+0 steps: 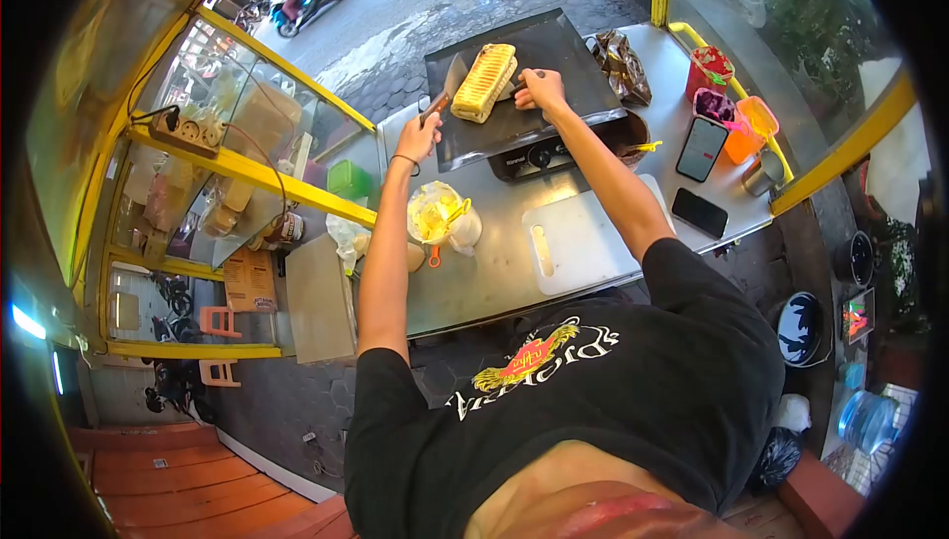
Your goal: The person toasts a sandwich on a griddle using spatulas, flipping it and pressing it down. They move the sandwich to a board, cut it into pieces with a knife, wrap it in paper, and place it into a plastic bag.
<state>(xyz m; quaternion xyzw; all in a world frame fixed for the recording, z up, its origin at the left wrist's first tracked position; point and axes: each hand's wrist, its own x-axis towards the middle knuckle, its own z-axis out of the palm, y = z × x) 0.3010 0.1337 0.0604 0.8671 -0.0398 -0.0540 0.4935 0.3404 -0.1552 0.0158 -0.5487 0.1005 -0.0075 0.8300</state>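
Note:
On the black flat griddle (568,43) lies a stack of toasted bread (484,82) with browned ridges across its top. My left hand (419,137) is closed around the handle of a metal spatula (456,75), whose blade stands tilted by the bread's left side. Over the griddle, at the bread's right side, my right hand (541,91) is closed on a dark-handled tool that looks like a second spatula; its blade is mostly hidden by the bread and fingers. Below the griddle plate, the stove's front panel with a knob (540,156) shows.
A tub of yellow spread (435,215) stands near my left forearm. The white cutting board (583,242) lies under my right forearm. Two phones (703,149), red, pink and orange containers (756,122), and a metal cup (762,174) stand at right. A brown plastic bag (621,66) touches the griddle's side.

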